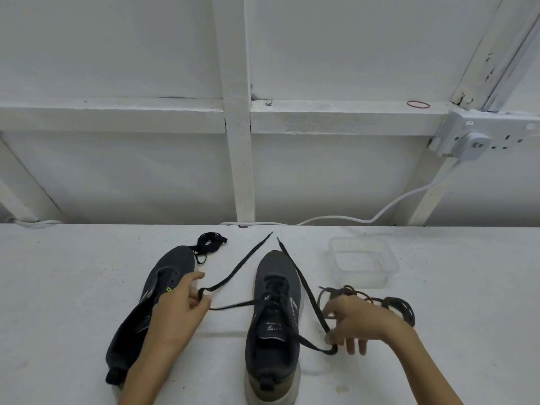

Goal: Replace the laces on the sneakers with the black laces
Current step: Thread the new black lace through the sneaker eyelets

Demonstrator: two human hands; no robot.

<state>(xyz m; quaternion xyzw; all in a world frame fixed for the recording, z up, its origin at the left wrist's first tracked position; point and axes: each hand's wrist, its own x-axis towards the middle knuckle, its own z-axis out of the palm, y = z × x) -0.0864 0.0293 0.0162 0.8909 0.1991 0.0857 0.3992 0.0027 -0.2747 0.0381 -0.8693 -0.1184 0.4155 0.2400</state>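
Two dark grey sneakers stand on the white table. The right sneaker [274, 314] is laced with a black lace [233, 273] whose two long ends run out to both sides. My left hand [178, 308] pinches a fold in the left end beside the left sneaker [152, 305], which shows bare eyelets. My right hand [353, 323] pinches a fold in the right end low beside the right sneaker. A bundled black lace [209, 244] lies past the left sneaker's toe. A loose pile of dark brownish laces [388, 305] lies just behind my right hand.
A clear plastic tub [362, 261] sits at the back right of the table. A white cable [380, 213] runs along the table's far edge up to a wall socket [479, 138]. A white framed wall stands behind the table.
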